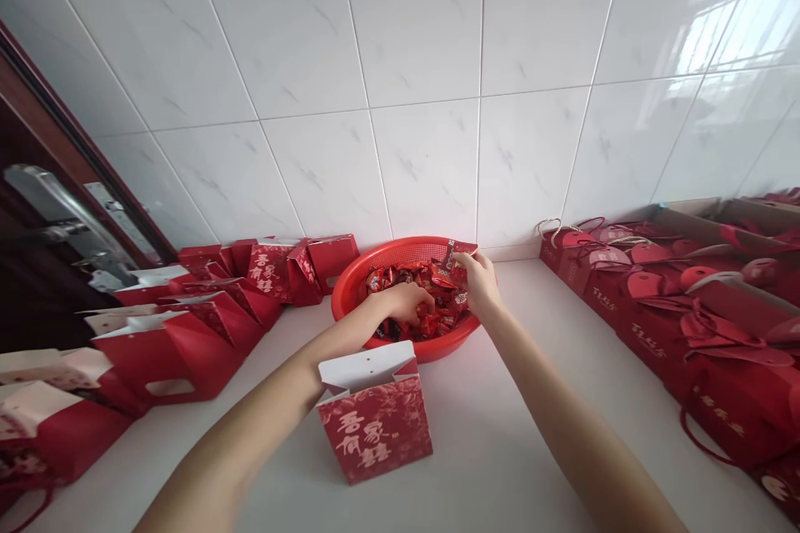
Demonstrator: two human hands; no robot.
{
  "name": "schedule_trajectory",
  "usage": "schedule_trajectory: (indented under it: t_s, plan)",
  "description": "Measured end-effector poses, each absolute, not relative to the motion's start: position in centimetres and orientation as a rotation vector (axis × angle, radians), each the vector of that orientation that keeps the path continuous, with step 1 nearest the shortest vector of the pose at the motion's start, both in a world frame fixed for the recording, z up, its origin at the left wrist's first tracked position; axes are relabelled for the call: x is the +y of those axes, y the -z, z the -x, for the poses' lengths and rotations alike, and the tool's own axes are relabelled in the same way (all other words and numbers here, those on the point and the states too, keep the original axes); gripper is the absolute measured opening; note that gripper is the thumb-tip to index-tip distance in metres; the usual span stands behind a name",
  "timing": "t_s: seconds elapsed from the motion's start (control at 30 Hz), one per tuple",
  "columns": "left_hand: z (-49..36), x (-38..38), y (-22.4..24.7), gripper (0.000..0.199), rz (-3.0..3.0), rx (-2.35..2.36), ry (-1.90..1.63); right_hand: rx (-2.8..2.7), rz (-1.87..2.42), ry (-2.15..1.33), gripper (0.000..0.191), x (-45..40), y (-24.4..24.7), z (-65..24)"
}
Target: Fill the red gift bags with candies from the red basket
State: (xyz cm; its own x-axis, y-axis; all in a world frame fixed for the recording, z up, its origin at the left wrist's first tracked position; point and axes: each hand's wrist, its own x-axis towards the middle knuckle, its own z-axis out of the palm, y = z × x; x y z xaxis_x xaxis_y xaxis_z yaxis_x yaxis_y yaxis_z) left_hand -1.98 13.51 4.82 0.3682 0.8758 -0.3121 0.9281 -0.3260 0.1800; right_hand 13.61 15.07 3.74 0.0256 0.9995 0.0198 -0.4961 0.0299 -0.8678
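A red plastic basket (pixel 342 300) of wrapped candies (pixel 445 318) stands against the tiled wall. My left hand (pixel 409 302) reaches down among the candies, its fingers curled; whatever they hold is hidden. At the basket's right side, my right hand (pixel 480 279) pinches a red candy packet (pixel 458 250) just above the rim. In front of the basket, between my forearms, a red paper gift box (pixel 378 433) with white lettering stands upright, its top open and its white inner flap raised.
Several open red gift boxes (pixel 181 350) line the left side and the wall. To the right stand rows of closed red boxes (pixel 650 341) with cord handles. A dark door with a metal handle (pixel 56 200) is at far left.
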Motion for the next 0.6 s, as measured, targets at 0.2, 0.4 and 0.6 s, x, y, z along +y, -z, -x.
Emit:
schedule_trajectory:
  t_s: [0.2,0.4,0.6]
  plan:
    - [3.3,14.2,-5.0,0.025,-2.147,1.367,-0.388,-0.808,0.806,-1.366,0.016,15.2,-3.7,-13.5]
    - [4.2,14.3,-5.4,0.041,-1.962,1.3,-0.861,-0.806,0.801,-1.391,0.016,15.0,-4.1,-13.5]
    - [4.7,14.9,-4.7,0.04,-1.88,1.336,-0.944,-0.812,0.803,-1.407,0.016,14.9,-4.2,-13.6]
